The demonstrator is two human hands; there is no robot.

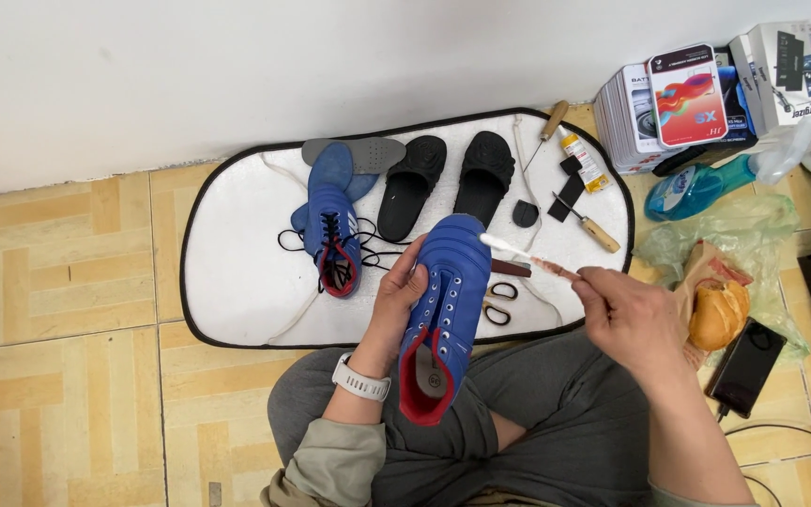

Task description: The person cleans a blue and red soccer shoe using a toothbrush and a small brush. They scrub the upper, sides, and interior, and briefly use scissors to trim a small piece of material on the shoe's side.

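Here the left hand point(396, 299) grips a blue shoe point(445, 310); the right hand point(623, 314) pinches what seems a toothbrush point(527, 256).

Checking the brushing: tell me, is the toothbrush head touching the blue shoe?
Touching. The head view shows the toothbrush bristle end lying against the toe of the blue shoe, no gap visible.

Your open room is the bare left part of the white mat point(237, 253); ahead, the laced blue shoe point(332, 239), black slippers point(448, 183) and scissors point(497, 302) crowd your way.
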